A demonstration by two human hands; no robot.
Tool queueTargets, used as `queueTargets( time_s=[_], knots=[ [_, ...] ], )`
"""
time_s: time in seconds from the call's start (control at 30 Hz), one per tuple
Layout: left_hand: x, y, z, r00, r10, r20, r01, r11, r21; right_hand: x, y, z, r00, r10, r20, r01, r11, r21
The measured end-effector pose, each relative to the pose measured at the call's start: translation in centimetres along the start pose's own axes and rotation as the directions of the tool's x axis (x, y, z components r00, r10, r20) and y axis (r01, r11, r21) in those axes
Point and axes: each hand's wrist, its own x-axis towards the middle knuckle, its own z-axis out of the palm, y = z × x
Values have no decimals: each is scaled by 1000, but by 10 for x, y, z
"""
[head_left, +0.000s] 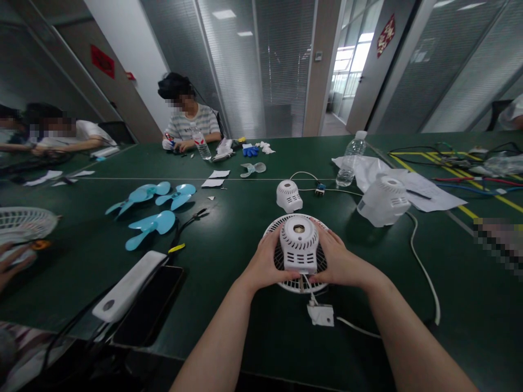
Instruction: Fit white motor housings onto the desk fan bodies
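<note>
A white fan motor housing with slotted vents sits over a round white fan grille on the green table. My left hand is wrapped round the housing's left side, thumb at its lower edge. On the opposite side my right hand grips the same housing, its thumb also near the bottom. A white cord comes out below, leading to a small white tag-like piece. Just behind stands a second white housing. To the right, another housing is wrapped in translucent plastic.
Blue fan blades, pliers, a white power bank and a black phone lie to the left. A water bottle and paper are at the right. Across the table sits a person; another person's hand shows at far left.
</note>
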Motion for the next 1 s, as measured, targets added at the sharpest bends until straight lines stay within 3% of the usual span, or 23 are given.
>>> queueTargets(
  time_s=[0.13,0.27,0.57,0.8,1.0],
  knots=[
    [-2,-2,1,1000,-4,9,4,999,33,1,-4,-4,999,2,37,-5,997,79],
    [-2,-3,2,1000,-14,-1,14,999,34,3,-11,-5,1000,-8,-26,12,989,150],
    [3,8,-1,999,47,12,-47,996,81,1,-7,-10,999,9,-40,-2,987,163],
    [1,0,-7,999,0,-44,7,988,153,12,-4,7,995,-26,-94,40,989,146],
    [3,-4,-8,1000,-5,-19,8,983,185,14,2,12,994,-7,-107,28,980,195]
  ],
)
